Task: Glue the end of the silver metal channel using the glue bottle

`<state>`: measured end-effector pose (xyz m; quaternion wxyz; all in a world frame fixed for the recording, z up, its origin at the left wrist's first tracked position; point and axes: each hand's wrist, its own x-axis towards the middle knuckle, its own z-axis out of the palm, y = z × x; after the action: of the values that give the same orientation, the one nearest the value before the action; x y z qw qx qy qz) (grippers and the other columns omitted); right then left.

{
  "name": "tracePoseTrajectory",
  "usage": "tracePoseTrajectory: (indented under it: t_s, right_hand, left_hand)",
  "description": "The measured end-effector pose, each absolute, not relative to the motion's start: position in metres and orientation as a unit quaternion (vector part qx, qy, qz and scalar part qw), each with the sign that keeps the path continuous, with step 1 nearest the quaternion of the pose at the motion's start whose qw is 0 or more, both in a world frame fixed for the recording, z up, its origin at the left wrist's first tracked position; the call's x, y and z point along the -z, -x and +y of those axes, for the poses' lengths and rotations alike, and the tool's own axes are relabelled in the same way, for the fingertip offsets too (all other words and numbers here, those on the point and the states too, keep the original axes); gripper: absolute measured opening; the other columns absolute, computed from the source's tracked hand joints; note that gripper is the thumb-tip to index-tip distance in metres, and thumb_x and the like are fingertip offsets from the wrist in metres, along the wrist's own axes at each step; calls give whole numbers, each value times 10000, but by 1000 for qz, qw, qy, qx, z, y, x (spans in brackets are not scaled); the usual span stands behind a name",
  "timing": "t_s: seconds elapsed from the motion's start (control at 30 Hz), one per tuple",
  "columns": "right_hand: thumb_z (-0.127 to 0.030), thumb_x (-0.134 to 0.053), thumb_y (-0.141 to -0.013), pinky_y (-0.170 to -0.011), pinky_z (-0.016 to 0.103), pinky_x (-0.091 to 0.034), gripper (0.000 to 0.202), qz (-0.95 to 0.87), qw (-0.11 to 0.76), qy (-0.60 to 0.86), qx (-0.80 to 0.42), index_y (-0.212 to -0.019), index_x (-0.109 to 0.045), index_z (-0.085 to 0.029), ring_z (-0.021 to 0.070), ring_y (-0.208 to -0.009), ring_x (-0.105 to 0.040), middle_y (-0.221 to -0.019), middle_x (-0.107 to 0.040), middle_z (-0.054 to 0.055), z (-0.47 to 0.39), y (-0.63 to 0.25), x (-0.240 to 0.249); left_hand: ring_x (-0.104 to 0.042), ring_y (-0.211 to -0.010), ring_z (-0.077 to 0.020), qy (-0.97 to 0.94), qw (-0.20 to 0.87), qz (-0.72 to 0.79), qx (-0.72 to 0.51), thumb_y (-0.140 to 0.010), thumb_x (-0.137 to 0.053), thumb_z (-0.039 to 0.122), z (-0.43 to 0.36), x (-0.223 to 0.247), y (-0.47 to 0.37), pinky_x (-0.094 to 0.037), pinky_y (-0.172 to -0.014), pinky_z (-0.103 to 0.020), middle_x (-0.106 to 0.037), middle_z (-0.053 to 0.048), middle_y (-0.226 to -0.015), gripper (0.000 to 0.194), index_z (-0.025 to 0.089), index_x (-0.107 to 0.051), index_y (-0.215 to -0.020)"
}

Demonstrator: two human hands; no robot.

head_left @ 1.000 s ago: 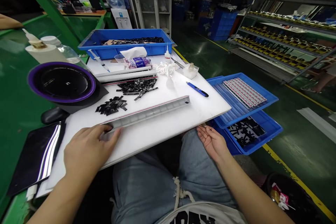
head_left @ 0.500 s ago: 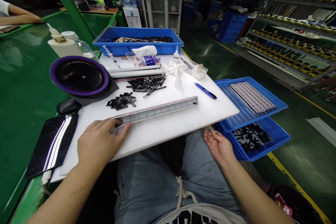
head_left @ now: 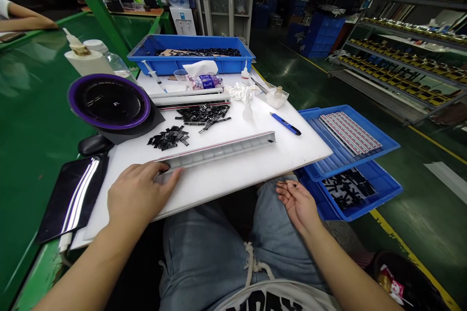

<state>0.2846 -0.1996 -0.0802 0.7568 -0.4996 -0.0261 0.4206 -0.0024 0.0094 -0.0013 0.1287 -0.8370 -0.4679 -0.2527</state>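
Left hand (head_left: 136, 194) on long strip's (head_left: 219, 150) near end

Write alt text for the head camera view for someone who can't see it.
A seated person's left hand presses one end of a long clear strip on a white board, while the right hand lies open, palm up, over the lap. Small black parts and blue trays sit around.

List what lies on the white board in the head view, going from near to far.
left hand → long clear strip → small pile of black parts → larger pile of black parts → tissue pack
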Motion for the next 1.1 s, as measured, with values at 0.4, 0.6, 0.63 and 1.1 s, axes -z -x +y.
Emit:
tracePoseTrajectory:
  t_s: [0.4,0.6,0.63,1.1]
  right_hand:
    - [-323,-864,-641,-461,195,-434,327,-28,753,494,-434,-819,-636,-169,93,-528,-596,-817,-752,58,-199,-291,83]
    - [-322,-849,-647,-464,196,-412,301,-66,732,492,-467,-778,-624,-170,92,-517,-578,-754,-729,45,-207,-292,82]
    - [-337,-837,-671,-479,200,-423,297,-83,723,500,-470,-776,-616,-170,101,-541,-598,-772,-734,56,-207,-291,82]
    - [-523,-639,-859,-564,249,-455,345,-317,546,624,-461,-881,-558,-188,116,-578,-599,-803,-723,50,-212,-257,97]
  left_hand:
    - [-672,-900,-317,838,124,-472,245,-908,-539,552,8,1,2,-443,-644,-363,-704,-91,-754,383,200,-665,-827]
    - [-672,-884,-284,838,121,-472,247,-894,-561,548,8,2,3,-451,-661,-346,-718,-73,-779,381,194,-684,-828]
    - [-671,-878,-278,837,123,-473,246,-894,-562,544,7,2,3,-452,-662,-342,-720,-70,-782,378,193,-687,-830]
    - [-655,-855,-261,831,127,-489,234,-831,-629,458,3,-1,-1,-445,-666,-339,-705,-45,-791,255,205,-665,-826]
